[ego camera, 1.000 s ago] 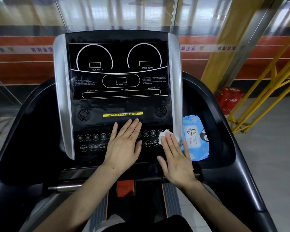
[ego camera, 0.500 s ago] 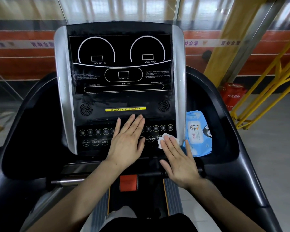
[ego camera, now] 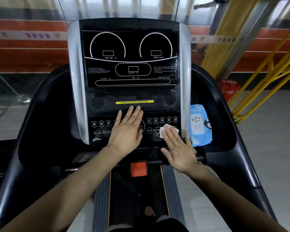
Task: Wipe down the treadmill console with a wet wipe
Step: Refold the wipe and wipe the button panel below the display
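Note:
The black treadmill console (ego camera: pixel 132 47) with silver side trims stands in front of me, its display dark. My left hand (ego camera: pixel 126 133) lies flat on the middle of the button panel, holding nothing. My right hand (ego camera: pixel 179 149) lies flat on the right side of the button panel. Its fingertips press a crumpled white wet wipe (ego camera: pixel 165 129) against the buttons near the "PROGRAM" label. Most of the wipe is hidden under the fingers.
A blue pack of wet wipes (ego camera: pixel 199 129) lies in the tray right of the console. An orange-red safety tab (ego camera: pixel 138 168) sits below the panel, above the belt (ego camera: pixel 136 198). Yellow railings (ego camera: pixel 266 81) and a red box (ego camera: pixel 229 89) stand to the right.
My right hand has slid the wipe slightly left, away from the silver trim. The left hand has stayed flat on the panel. The view has shifted a little.

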